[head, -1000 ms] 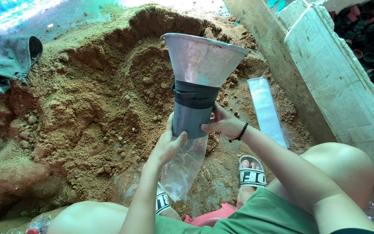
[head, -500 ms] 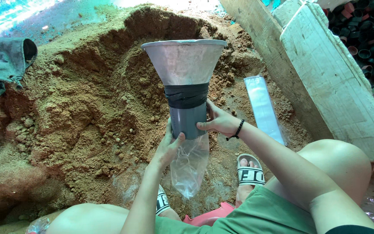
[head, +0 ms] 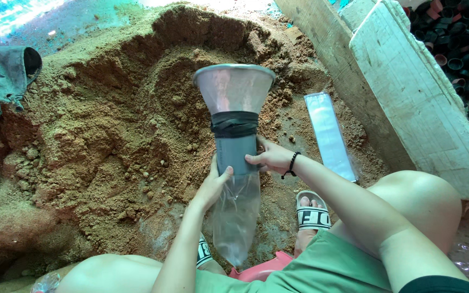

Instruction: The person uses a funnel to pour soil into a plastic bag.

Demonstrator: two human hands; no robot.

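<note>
Your fingers wrap the gray pipe (head: pixel 235 154) from both sides: your left hand (head: pixel 213 184) cups it low, where the clear plastic bag (head: pixel 236 217) hangs, and your right hand (head: pixel 270 158) holds the other side. A second ago the funnel leaned to the right; now it stands straight and lower, in front of your knees. The big dirt pile (head: pixel 109 125) is brown, crumbly and lumpy. The funnel (head: pixel 234 89) is shiny metal, wide on top. The bag looks thin, soft and empty. A flat bag (head: pixel 329 135) lies nearby.
</note>
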